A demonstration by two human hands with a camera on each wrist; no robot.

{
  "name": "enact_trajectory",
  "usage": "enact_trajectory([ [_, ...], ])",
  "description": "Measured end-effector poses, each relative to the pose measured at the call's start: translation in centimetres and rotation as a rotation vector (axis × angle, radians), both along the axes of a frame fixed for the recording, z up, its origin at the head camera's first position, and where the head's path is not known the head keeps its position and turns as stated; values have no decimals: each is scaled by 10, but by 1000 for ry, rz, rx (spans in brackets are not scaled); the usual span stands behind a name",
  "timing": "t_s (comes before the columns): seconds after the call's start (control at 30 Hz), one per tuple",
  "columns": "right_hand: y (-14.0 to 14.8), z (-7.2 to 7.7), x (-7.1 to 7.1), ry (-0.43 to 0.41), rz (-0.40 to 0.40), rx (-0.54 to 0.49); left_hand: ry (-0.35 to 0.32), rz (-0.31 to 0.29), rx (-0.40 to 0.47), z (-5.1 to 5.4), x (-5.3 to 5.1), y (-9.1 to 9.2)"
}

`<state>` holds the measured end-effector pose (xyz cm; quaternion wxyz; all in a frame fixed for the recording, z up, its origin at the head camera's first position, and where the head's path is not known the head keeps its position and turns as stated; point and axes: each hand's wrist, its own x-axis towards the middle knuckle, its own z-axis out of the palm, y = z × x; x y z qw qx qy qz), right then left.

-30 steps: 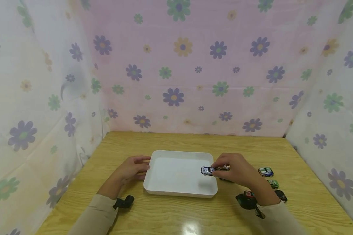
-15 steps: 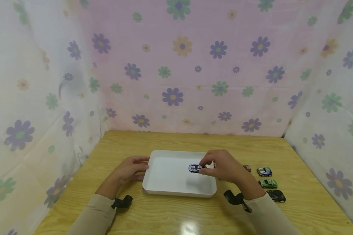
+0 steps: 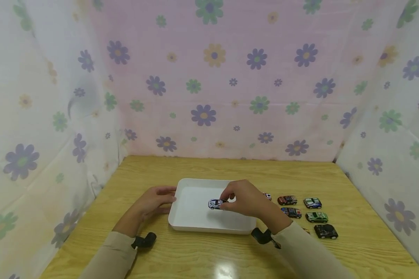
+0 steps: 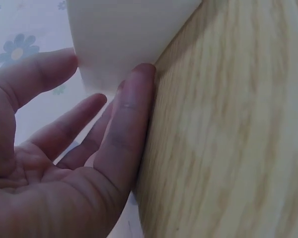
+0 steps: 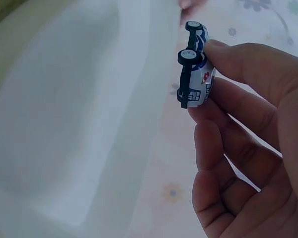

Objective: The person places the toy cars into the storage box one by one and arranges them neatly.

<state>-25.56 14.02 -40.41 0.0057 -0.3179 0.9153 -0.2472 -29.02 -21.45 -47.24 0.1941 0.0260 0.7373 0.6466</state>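
Observation:
A white toy car with dark markings [image 3: 215,204] hangs over the white tray [image 3: 186,223], pinched between the thumb and fingers of my right hand [image 3: 246,199]. In the right wrist view the car [image 5: 198,74] shows its wheels and underside, held at its rear by my right hand [image 5: 253,124]. My left hand [image 3: 155,203] is at the tray's left end, fingers extended, fingertips touching its outer wall. The left wrist view shows the left hand [image 4: 84,139] with fingertips against the tray's side [image 4: 129,34], one finger resting along the table.
Several toy cars stand on the wooden table [image 3: 356,248] right of the tray, among them a green one [image 3: 316,217], a black one [image 3: 326,231] and a red-and-black one [image 3: 287,200]. Flowered cloth [image 3: 227,93] hangs behind and at both sides.
My right hand has carried the white car leftward from the tray's right end to over its middle. More cars show on the right. The left hand has stayed at the tray's end.

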Motion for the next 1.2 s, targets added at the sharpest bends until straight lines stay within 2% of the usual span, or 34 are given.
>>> enact_trajectory([
  [0.13,-15,-4,-1,-29,-2,32,3,2,3,-1,-1,0],
  [0.33,-34,-9,-6,-15,8,61,-6,0,16,-3,-1,-1],
  [0.57,-57,-3,-10,-19,16,134,-9,7,26,-6,-3,-2],
  [0.73,-71,-4,-13,-43,29,177,-5,6,31,-6,-3,-2],
  [0.97,-79,-9,-16,-99,36,220,-7,-6,47,-6,-4,-1],
  [1.2,-81,-19,-17,-163,31,192,-15,15,33,-6,-4,-1],
])
